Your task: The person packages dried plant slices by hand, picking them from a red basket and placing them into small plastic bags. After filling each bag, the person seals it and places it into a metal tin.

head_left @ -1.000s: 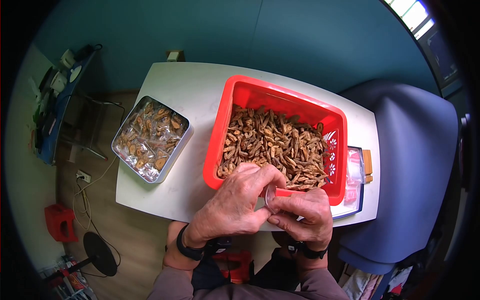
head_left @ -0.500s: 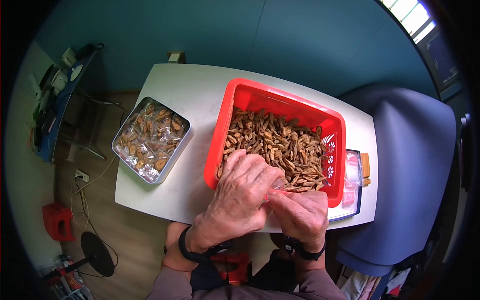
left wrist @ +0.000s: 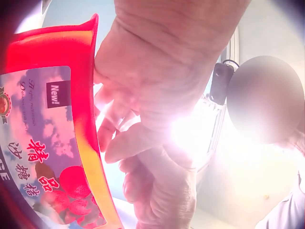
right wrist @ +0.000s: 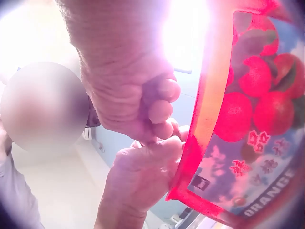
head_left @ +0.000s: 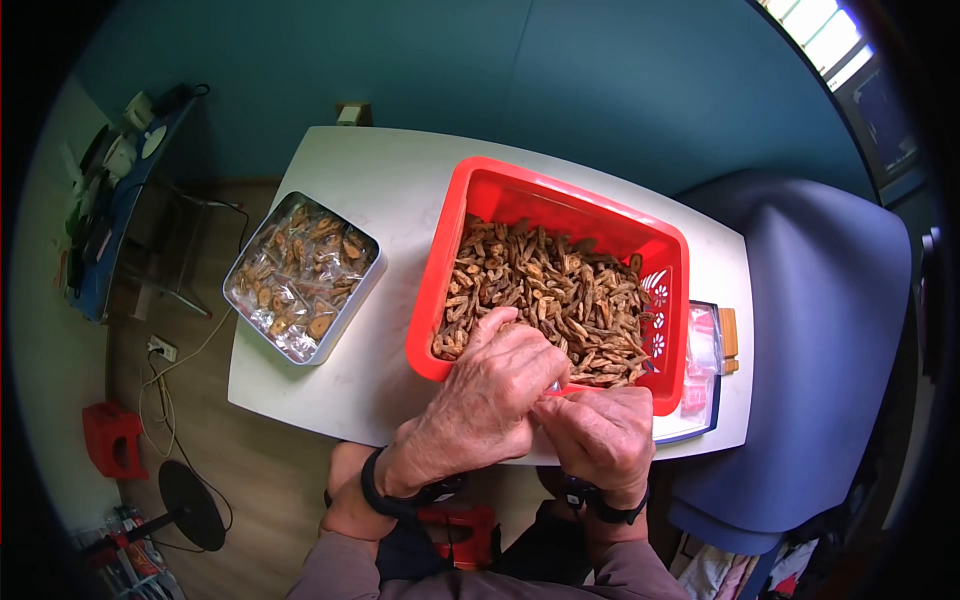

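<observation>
Left hand (head_left: 485,390) and right hand (head_left: 602,430) draw tight over a small clear bag (head_left: 555,387)

Compared with a second ago, the two hands have come closer together. The bag then stood plainly between them; now just a glint of film and a trace of pink show at the meeting fingertips, above the near rim of the red plastic basket (head_left: 447,255). That suggests the fingers are busy along one edge of the bag, perhaps the pink-marked one, though whether they are parting it or pressing it together cannot be told.

Both grips appear to be pinching the bag: the right with its fingers curled in, the left from the other side, with its index finger reaching out towards the dried brown slices (head_left: 545,285) in the basket. The metal tin (head_left: 366,290) of filled packets on the counter (head_left: 400,165) has stayed put, as have the pink-edged packets (head_left: 697,398) beyond the basket.

Most of the bag is covered by the hands, so its contents, if any, are hidden. Neither wrist view makes the bag out: glare washes across both, the fingers overlap, and the basket's fruit label (left wrist: 40,138) is cut off by the frame.
</observation>
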The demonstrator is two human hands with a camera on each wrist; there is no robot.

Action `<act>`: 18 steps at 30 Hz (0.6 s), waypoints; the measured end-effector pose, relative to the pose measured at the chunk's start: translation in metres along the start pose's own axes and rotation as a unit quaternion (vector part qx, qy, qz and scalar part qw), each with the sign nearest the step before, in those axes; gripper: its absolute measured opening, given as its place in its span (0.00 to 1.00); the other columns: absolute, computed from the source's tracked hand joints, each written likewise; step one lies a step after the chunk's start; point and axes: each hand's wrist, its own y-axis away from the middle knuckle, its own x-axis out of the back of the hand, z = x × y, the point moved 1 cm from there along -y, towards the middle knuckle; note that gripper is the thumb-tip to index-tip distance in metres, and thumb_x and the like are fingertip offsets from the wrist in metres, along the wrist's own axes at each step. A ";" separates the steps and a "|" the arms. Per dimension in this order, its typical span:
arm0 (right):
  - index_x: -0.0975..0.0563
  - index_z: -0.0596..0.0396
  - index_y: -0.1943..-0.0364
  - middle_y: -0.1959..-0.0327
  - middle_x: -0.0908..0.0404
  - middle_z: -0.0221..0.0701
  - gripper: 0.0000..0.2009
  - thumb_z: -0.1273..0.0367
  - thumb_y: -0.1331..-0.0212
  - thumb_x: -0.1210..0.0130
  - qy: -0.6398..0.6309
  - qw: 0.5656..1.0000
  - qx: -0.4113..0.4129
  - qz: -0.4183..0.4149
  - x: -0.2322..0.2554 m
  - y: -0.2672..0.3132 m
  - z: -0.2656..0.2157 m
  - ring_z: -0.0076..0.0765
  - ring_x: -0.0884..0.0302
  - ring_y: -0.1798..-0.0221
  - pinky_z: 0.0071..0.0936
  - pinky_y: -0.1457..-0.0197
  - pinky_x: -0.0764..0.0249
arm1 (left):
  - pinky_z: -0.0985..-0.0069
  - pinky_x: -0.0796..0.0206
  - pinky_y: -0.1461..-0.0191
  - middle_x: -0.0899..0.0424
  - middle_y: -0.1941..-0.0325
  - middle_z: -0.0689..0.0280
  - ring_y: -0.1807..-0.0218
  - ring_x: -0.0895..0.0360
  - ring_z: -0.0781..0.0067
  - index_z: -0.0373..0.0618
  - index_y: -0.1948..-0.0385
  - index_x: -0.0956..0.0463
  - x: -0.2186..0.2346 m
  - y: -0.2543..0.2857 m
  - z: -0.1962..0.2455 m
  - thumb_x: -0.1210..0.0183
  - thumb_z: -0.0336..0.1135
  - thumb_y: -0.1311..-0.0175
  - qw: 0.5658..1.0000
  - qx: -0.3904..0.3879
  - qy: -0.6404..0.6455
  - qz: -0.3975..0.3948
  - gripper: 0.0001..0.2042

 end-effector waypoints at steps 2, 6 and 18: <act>0.16 0.54 0.68 0.84 0.23 0.28 0.07 0.75 0.52 0.30 -0.016 0.999 -0.022 -0.042 0.002 -0.001 0.000 0.31 0.23 0.83 0.27 0.80 0.36 | 0.48 0.40 0.29 0.22 0.65 0.64 0.50 0.21 0.56 0.45 0.67 0.25 -0.001 0.000 -0.001 0.42 0.17 0.59 1.000 -0.005 0.001 -0.003 0.15; 0.15 0.54 0.66 0.84 0.24 0.27 0.09 0.75 0.54 0.30 -0.031 0.998 -0.010 -0.056 0.002 -0.002 0.003 0.31 0.24 0.83 0.27 0.81 0.36 | 0.49 0.40 0.29 0.24 0.68 0.65 0.56 0.21 0.57 0.45 0.68 0.27 -0.002 -0.001 -0.002 0.42 0.17 0.62 0.999 -0.005 0.033 0.003 0.16; 0.17 0.52 0.63 0.78 0.20 0.26 0.10 0.78 0.51 0.35 -0.029 0.996 0.008 -0.083 0.012 -0.003 -0.001 0.30 0.21 0.80 0.29 0.78 0.27 | 0.65 0.36 0.49 0.25 0.74 0.67 0.66 0.25 0.61 0.45 0.70 0.25 -0.002 -0.002 -0.003 0.38 0.20 0.62 0.997 0.012 0.068 0.026 0.13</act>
